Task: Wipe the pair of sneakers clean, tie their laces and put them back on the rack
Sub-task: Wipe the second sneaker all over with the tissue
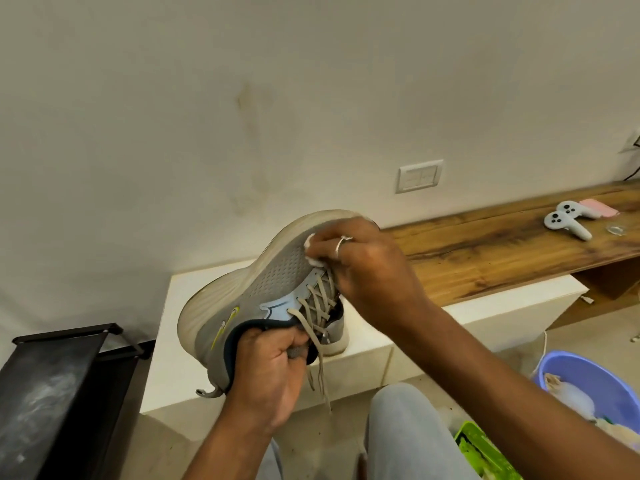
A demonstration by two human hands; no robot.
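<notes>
A grey sneaker [256, 299] is held up in the middle of the frame, tipped on its side with the pale sole toward the wall and the toe pointing up and right. The left hand [273, 375] sits just below centre, its fingers curled tight around the dark collar at the heel opening, thumb pressed on the outside. The right hand [367, 268], wearing a ring, comes in from the lower right and is bunched up over the toe end, fingertips pinching a small white wad [311, 249] against the mesh near the top of the lacing. The laces [317, 327] are undone; their loose ends dangle down past the left hand.

Behind the shoe stands a low white block [467, 317], and to its right a long wooden bench [491, 258] runs toward the right edge of the frame. On the bench, at the right, lie two pale grey controllers [566, 223] touching each other, with a pink flat object [599, 207] just behind them. A black rack [59, 382] fills the lower left corner. In the lower right corner a lilac basin [595, 379] sits on the floor with something whitish in it, and just below it is a green object [481, 452] I can't make out. The person's grey-trousered knee [405, 420] shows at bottom centre.
</notes>
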